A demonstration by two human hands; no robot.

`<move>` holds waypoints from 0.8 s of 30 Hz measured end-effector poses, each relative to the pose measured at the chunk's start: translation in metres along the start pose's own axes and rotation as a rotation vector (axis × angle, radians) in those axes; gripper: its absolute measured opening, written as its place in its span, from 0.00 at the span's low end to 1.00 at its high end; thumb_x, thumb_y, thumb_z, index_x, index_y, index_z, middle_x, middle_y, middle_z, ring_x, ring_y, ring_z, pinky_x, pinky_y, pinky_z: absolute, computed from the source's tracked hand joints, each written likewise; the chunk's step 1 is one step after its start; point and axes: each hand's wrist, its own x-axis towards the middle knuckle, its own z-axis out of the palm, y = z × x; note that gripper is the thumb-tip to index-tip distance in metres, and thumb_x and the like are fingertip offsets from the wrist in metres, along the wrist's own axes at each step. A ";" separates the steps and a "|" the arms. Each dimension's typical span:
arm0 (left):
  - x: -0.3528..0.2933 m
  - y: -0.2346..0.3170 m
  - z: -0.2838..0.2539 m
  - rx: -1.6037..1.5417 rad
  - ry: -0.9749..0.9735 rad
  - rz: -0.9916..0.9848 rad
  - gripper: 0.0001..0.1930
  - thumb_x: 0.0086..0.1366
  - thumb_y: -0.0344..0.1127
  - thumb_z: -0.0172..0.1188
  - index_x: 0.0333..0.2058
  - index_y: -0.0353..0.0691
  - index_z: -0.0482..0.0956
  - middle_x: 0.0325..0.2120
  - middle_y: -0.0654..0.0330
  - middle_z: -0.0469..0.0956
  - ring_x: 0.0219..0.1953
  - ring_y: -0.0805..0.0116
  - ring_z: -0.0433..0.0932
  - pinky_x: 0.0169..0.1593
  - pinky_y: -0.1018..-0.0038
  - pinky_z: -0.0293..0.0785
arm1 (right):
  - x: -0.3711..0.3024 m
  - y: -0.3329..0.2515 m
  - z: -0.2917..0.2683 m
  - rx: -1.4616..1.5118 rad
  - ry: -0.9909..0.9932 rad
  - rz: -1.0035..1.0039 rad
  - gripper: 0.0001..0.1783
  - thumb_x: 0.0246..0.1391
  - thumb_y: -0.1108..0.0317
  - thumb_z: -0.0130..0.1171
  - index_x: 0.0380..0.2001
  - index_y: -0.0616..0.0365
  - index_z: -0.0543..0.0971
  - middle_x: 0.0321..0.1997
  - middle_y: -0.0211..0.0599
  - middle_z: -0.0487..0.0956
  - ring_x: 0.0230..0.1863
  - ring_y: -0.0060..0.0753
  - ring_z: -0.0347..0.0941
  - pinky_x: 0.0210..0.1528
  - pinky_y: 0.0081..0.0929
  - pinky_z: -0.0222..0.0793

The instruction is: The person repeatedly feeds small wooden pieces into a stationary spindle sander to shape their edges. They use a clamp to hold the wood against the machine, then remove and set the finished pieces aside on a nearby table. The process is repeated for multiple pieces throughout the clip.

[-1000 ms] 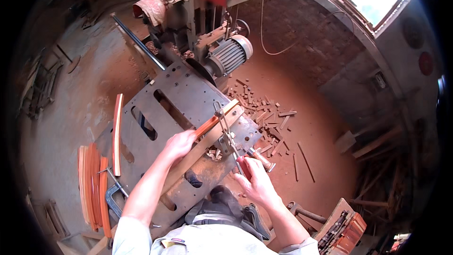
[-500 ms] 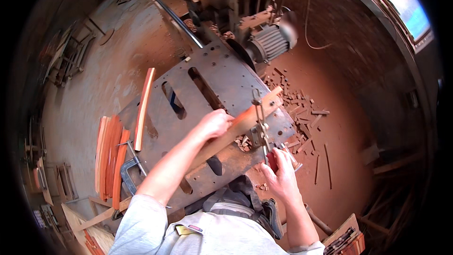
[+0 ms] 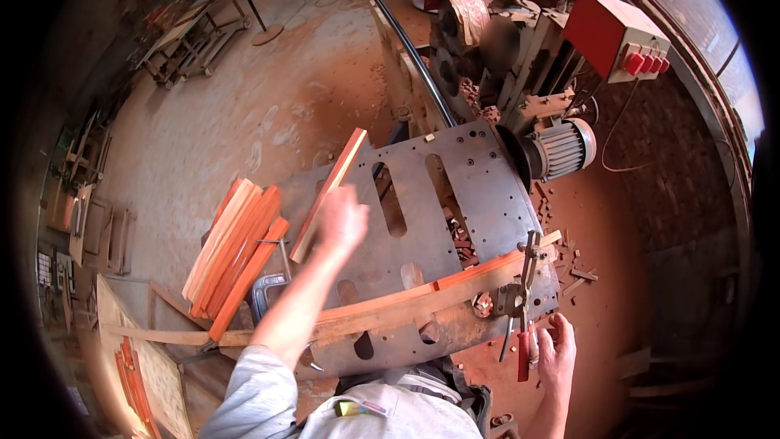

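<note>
My left hand (image 3: 345, 218) is over the lower half of a loose reddish wooden strip (image 3: 345, 158) lying on the metal machine table (image 3: 479, 175). Its fingers look curled around the strip's edge, though the fingertips are partly hidden. A long, curved wooden board (image 3: 479, 280) crosses the near side of the table, with a reddish strip (image 3: 382, 306) along it. At its right end stands a metal toggle clamp (image 3: 528, 276) with a red handle (image 3: 523, 356) hanging down. My right hand (image 3: 556, 358) is beside that handle, fingers apart, holding nothing.
Several reddish strips (image 3: 240, 248) lie stacked at the table's left, by a blue-grey C-clamp (image 3: 264, 297). A grey motor (image 3: 565, 148) and a red switch box (image 3: 613, 32) are at far right. Slots (image 3: 390, 203) pierce the table; wood offcuts (image 3: 578, 276) litter the floor.
My left hand has left the curved board and reached the loose strip at left. My right hand has let go of the clamp's red handle. The head view has shifted.
</note>
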 end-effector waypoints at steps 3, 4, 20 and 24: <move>0.004 -0.052 -0.020 0.150 -0.172 -0.267 0.27 0.60 0.41 0.69 0.52 0.31 0.73 0.50 0.43 0.74 0.57 0.46 0.73 0.60 0.54 0.70 | 0.007 0.005 0.002 0.004 0.007 -0.026 0.22 0.60 0.74 0.60 0.56 0.69 0.72 0.51 0.45 0.74 0.46 0.35 0.78 0.45 0.30 0.77; 0.003 -0.070 -0.015 0.116 -0.229 -0.268 0.24 0.61 0.41 0.68 0.49 0.30 0.75 0.49 0.42 0.75 0.55 0.46 0.74 0.59 0.54 0.71 | 0.009 0.010 0.003 -0.002 0.011 -0.070 0.22 0.60 0.74 0.60 0.55 0.70 0.72 0.51 0.45 0.74 0.46 0.35 0.78 0.45 0.30 0.77; -0.076 0.102 -0.089 -1.863 -0.593 -0.393 0.20 0.66 0.31 0.63 0.54 0.34 0.71 0.50 0.50 0.78 0.53 0.56 0.80 0.59 0.54 0.78 | 0.007 -0.140 0.114 -0.569 -0.364 -0.691 0.24 0.56 0.64 0.62 0.51 0.66 0.69 0.43 0.57 0.78 0.45 0.59 0.79 0.44 0.49 0.77; -0.067 0.095 -0.105 -0.698 0.290 0.272 0.34 0.59 0.29 0.68 0.63 0.34 0.65 0.62 0.41 0.66 0.68 0.49 0.62 0.72 0.47 0.55 | 0.022 -0.132 0.071 -0.712 -0.369 -0.726 0.11 0.58 0.68 0.55 0.43 0.57 0.70 0.30 0.46 0.79 0.30 0.55 0.81 0.29 0.49 0.77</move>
